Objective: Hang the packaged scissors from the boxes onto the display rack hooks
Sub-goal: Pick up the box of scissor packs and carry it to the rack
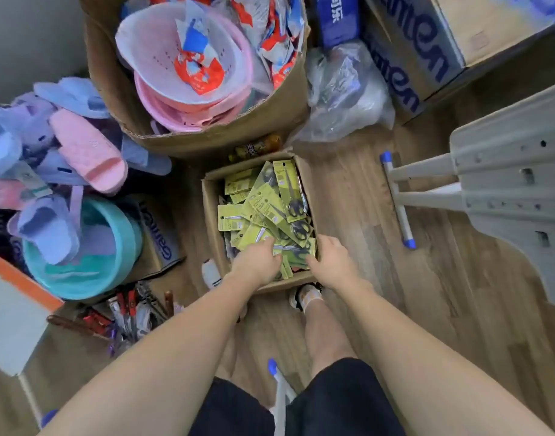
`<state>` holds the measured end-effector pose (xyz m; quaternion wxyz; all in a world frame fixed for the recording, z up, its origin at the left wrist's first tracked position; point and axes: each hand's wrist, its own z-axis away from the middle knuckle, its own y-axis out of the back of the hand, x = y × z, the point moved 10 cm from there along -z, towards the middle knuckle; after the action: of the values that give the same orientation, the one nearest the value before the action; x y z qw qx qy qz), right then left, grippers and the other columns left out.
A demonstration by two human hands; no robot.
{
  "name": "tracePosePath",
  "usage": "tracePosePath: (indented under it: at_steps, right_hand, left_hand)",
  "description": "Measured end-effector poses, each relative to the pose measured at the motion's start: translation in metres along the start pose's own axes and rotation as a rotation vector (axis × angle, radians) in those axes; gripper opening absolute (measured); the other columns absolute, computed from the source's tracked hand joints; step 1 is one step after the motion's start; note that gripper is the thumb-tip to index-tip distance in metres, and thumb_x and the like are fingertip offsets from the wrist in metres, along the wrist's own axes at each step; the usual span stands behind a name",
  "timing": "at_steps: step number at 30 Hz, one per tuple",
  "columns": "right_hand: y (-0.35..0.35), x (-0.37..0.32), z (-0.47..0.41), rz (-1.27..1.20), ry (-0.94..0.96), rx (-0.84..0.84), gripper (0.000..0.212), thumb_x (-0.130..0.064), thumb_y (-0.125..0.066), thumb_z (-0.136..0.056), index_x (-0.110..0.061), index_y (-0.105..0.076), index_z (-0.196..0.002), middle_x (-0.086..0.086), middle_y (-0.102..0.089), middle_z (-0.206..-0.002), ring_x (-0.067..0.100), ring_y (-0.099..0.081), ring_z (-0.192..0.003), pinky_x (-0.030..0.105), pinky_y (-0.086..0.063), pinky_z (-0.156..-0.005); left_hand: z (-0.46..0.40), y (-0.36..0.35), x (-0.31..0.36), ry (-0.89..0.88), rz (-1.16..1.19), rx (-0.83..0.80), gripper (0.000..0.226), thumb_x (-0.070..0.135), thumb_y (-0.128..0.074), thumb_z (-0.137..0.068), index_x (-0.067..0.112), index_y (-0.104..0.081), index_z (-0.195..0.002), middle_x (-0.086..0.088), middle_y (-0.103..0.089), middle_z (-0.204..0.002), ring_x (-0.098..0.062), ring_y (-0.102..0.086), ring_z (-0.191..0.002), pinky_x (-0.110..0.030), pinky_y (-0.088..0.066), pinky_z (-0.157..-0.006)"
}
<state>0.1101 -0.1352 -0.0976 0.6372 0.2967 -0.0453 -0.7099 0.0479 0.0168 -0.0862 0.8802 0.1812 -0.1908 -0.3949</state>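
Both bare arms are extended downward, left hand point(260, 262) and right hand point(332, 258) lowered into the cardboard box point(211, 215), fingers curled.

plain matt cardboard box point(211, 215), scissors packs point(263, 202) are yellow-green card with shiny plastic fronts, floor point(395, 294) looks like smooth wood laminate, glossy plastic colanders point(182, 58) up top

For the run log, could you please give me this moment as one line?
phase: picking | left hand: on packaged scissors in box | right hand: at same packs, grip unclear | hung: none visible
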Motion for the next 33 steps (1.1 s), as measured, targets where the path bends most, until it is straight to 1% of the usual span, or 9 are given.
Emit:
tracePosePath:
  at_steps: [3, 6, 11, 18, 20, 22, 27, 31, 33]
  right_hand:
    - [-0.010, 0.012, -0.030, -0.064, -0.066, 0.030, 0.050, -0.035, -0.053, -0.096, -0.013, -0.045, -0.140, 0.012, -0.049, -0.139, 0.033, -0.052, -0.123, 0.044, -0.042, -0.104]
    - [-0.022, 0.020, -0.060, -0.128, -0.138, 0.027, 0.052, -0.036, -0.053, -0.097, -0.014, -0.042, -0.142, 0.011, -0.047, -0.142, 0.031, -0.053, -0.124, 0.041, -0.042, -0.104]
    - [-0.038, 0.038, -0.112, -0.265, -0.215, 0.058, 0.063, -0.031, -0.056, -0.099, -0.008, -0.030, -0.152, 0.011, -0.033, -0.154, 0.030, -0.040, -0.138, 0.039, -0.036, -0.107]
    - [-0.070, 0.052, -0.168, -0.312, -0.293, 0.031, 0.082, -0.034, -0.063, -0.095, -0.012, -0.015, -0.158, 0.005, -0.020, -0.164, 0.028, -0.028, -0.147, 0.041, -0.030, -0.115]
    - [-0.077, 0.049, -0.173, -0.363, -0.324, 0.065, 0.083, -0.030, -0.065, -0.094, -0.011, -0.014, -0.157, 0.005, -0.025, -0.162, 0.029, -0.032, -0.145, 0.041, -0.033, -0.112]
    - [-0.087, 0.045, -0.177, -0.377, -0.330, 0.106, 0.088, -0.032, -0.066, -0.090, -0.011, -0.012, -0.157, 0.006, -0.023, -0.163, 0.028, -0.029, -0.147, 0.045, -0.034, -0.115]
    - [-0.106, 0.031, -0.180, -0.364, -0.391, 0.128, 0.106, -0.045, -0.068, -0.087, -0.010, 0.001, -0.159, 0.007, -0.007, -0.167, 0.025, -0.013, -0.152, 0.046, -0.021, -0.122]
    - [-0.119, 0.019, -0.182, -0.347, -0.413, 0.142, 0.106, -0.047, -0.067, -0.086, -0.009, -0.001, -0.159, 0.009, -0.004, -0.167, 0.028, -0.013, -0.152, 0.046, -0.019, -0.122]
    - [-0.124, 0.014, -0.183, -0.323, -0.421, 0.141, 0.107, -0.049, -0.068, -0.085, -0.008, -0.002, -0.158, 0.011, -0.004, -0.166, 0.029, -0.013, -0.152, 0.046, -0.019, -0.122]
  left_hand:
    - [-0.033, -0.016, 0.001, -0.011, 0.003, -0.019, 0.040, 0.035, -0.042, -0.100, 0.010, -0.045, -0.130, -0.016, -0.058, -0.125, -0.035, -0.055, -0.112, -0.046, -0.049, -0.091]
    - [-0.065, -0.034, -0.003, -0.017, 0.001, -0.048, 0.043, 0.035, -0.042, -0.100, 0.011, -0.043, -0.136, -0.015, -0.056, -0.130, -0.035, -0.055, -0.115, -0.048, -0.049, -0.092]
    - [-0.106, -0.053, -0.019, -0.049, 0.032, -0.022, 0.040, 0.034, -0.040, -0.101, 0.011, -0.045, -0.133, -0.014, -0.058, -0.123, -0.034, -0.056, -0.109, -0.046, -0.050, -0.089]
    - [-0.148, -0.057, -0.041, -0.045, 0.142, 0.078, 0.036, 0.027, -0.040, -0.101, 0.009, -0.047, -0.130, -0.014, -0.057, -0.126, -0.033, -0.057, -0.108, -0.046, -0.050, -0.087]
    - [-0.155, -0.050, -0.046, -0.044, 0.215, 0.152, 0.028, 0.024, -0.042, -0.099, 0.009, -0.052, -0.121, -0.013, -0.060, -0.118, -0.032, -0.058, -0.099, -0.046, -0.051, -0.082]
    - [-0.160, -0.042, -0.053, -0.029, 0.275, 0.237, 0.019, 0.021, -0.043, -0.097, 0.010, -0.055, -0.108, -0.010, -0.062, -0.106, -0.030, -0.058, -0.089, -0.046, -0.052, -0.076]
    - [-0.164, -0.038, -0.082, 0.066, 0.428, 0.294, 0.009, 0.016, -0.046, -0.094, 0.014, -0.053, -0.099, -0.007, -0.062, -0.088, -0.028, -0.058, -0.075, -0.045, -0.052, -0.068]
    - [-0.162, -0.034, -0.118, 0.134, 0.470, 0.308, 0.016, 0.017, -0.046, -0.097, 0.013, -0.056, -0.109, -0.006, -0.064, -0.099, -0.026, -0.059, -0.077, -0.037, -0.049, -0.065]
    - [-0.161, -0.032, -0.141, 0.176, 0.460, 0.328, 0.018, 0.019, -0.046, -0.097, 0.014, -0.056, -0.112, -0.007, -0.062, -0.109, -0.026, -0.059, -0.084, -0.034, -0.047, -0.068]
